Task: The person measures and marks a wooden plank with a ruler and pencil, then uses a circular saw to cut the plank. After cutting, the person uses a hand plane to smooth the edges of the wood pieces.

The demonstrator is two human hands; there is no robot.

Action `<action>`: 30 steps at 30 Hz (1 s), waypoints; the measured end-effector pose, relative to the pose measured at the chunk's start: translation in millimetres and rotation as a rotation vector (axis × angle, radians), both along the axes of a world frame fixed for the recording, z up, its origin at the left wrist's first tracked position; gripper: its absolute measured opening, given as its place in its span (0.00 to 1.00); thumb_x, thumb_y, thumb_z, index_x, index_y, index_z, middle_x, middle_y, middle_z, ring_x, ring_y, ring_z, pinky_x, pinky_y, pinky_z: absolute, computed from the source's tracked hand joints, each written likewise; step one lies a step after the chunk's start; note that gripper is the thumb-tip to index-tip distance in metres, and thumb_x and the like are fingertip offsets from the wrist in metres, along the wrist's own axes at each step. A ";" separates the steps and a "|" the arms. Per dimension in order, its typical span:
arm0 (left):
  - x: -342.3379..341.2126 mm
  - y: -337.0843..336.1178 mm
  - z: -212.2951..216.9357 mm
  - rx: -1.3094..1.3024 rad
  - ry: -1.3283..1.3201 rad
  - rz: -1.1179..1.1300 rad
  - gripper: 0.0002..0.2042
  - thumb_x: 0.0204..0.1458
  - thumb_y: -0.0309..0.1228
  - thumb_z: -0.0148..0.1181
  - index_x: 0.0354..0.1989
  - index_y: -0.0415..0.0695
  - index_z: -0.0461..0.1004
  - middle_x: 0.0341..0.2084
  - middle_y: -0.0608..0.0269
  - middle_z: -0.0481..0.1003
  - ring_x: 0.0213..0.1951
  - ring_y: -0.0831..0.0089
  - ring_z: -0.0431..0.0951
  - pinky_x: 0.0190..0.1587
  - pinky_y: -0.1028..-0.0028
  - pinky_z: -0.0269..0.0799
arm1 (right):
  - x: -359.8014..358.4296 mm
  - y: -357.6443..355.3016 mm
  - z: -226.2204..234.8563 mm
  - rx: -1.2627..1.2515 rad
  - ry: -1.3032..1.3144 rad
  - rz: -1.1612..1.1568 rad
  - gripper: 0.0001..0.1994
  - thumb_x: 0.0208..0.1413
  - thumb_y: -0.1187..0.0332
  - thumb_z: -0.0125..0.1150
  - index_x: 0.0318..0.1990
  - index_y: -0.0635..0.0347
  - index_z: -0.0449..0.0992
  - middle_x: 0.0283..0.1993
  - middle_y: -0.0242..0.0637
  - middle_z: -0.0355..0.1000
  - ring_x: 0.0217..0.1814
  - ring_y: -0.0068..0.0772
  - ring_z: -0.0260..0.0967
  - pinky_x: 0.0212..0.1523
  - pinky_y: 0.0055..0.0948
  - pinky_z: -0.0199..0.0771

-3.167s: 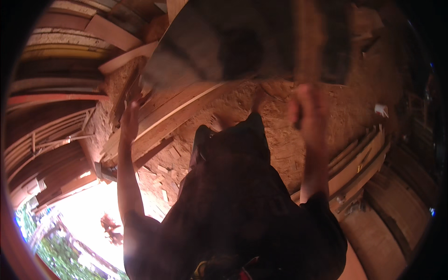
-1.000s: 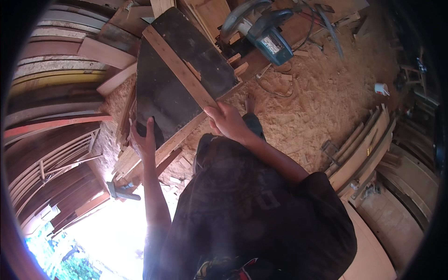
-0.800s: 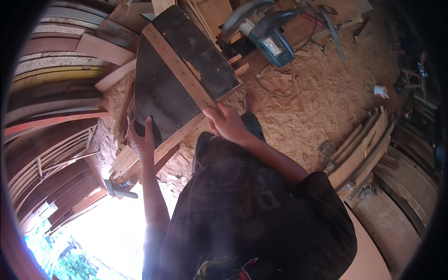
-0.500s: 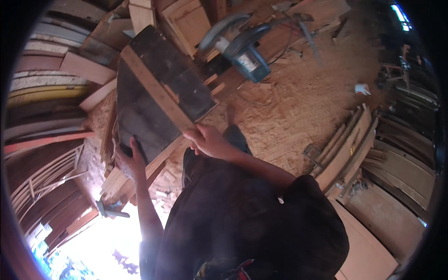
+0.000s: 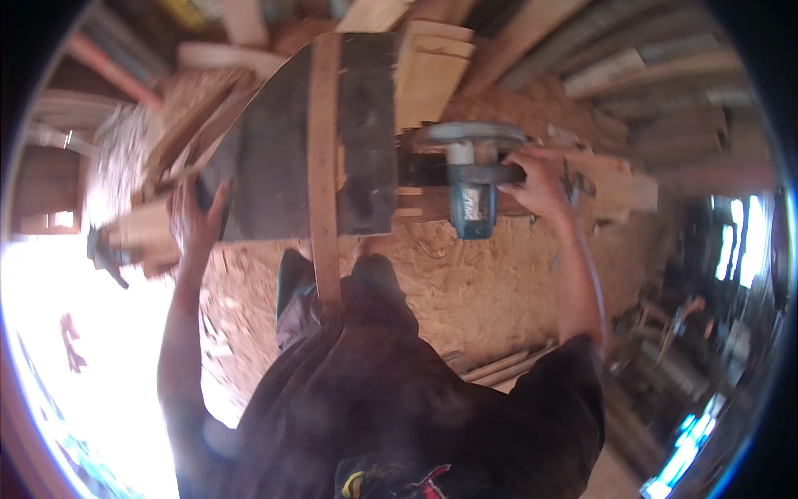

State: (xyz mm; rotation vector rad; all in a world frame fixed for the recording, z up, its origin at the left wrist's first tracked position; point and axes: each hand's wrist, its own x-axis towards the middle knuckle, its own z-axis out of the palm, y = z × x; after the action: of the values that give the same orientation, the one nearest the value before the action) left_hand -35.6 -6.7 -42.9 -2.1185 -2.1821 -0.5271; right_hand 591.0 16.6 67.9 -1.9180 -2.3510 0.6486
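Note:
A dark-faced board (image 5: 266, 158) with a slanted left side lies in front of me. My left hand (image 5: 199, 220) grips its left edge, thumb on top and fingers at the side. A narrow wooden strip (image 5: 324, 166) lies across the board, its near end reaching my lap with no hand on it. To the right of the board sits a blue circular saw (image 5: 474, 200) with a grey guard. My right hand (image 5: 536, 187) is closed round the saw's handle; motion blurs the fingers.
Pale planks (image 5: 432, 71) lie beyond the board. A clamp-like tool (image 5: 106, 258) is at the support's left end. Sawdust (image 5: 465, 283) covers the floor. Long timber pieces (image 5: 511, 366) lie at the right of my legs. A cord (image 5: 594, 283) runs past my right forearm.
My right hand has let go of the wooden strip and moved right to the circular saw. My left hand stays at the board's left edge. The whole view has turned.

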 end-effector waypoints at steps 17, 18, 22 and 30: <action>16.4 1.7 19.0 -0.034 -0.063 0.054 0.39 0.58 0.66 0.62 0.61 0.42 0.76 0.55 0.46 0.81 0.62 0.46 0.76 0.72 0.54 0.60 | -69.4 -97.3 98.5 -0.265 0.593 -0.539 0.20 0.59 0.65 0.77 0.56 0.64 0.83 0.36 0.36 0.79 0.33 0.24 0.74 0.35 0.29 0.75; 18.0 4.3 18.7 -0.047 -0.072 0.036 0.39 0.59 0.66 0.61 0.61 0.42 0.76 0.55 0.46 0.81 0.62 0.45 0.76 0.72 0.54 0.60 | -88.4 -117.6 105.3 -0.209 0.717 -0.587 0.18 0.62 0.68 0.75 0.56 0.62 0.80 0.30 0.29 0.72 0.25 0.17 0.66 0.27 0.25 0.67; 18.2 7.0 20.9 -0.060 -0.103 -0.006 0.38 0.59 0.67 0.60 0.62 0.42 0.75 0.54 0.44 0.80 0.61 0.45 0.76 0.69 0.54 0.62 | -145.7 -182.0 120.4 -0.097 1.024 -0.852 0.16 0.64 0.72 0.71 0.57 0.64 0.78 0.29 0.29 0.70 0.23 0.19 0.65 0.23 0.27 0.66; 14.6 6.3 20.6 -0.035 -0.102 -0.038 0.40 0.61 0.68 0.57 0.61 0.39 0.75 0.52 0.40 0.80 0.59 0.46 0.78 0.67 0.54 0.63 | -271.4 -235.1 105.4 -0.058 1.019 -0.975 0.17 0.63 0.74 0.73 0.57 0.64 0.78 0.28 0.27 0.71 0.22 0.17 0.64 0.22 0.24 0.64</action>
State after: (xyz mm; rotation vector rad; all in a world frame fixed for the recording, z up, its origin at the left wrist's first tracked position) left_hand -20.9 -0.4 -22.3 -2.2018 -2.2235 -0.6168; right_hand 319.5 -218.4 173.4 -1.7643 -0.7058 1.1388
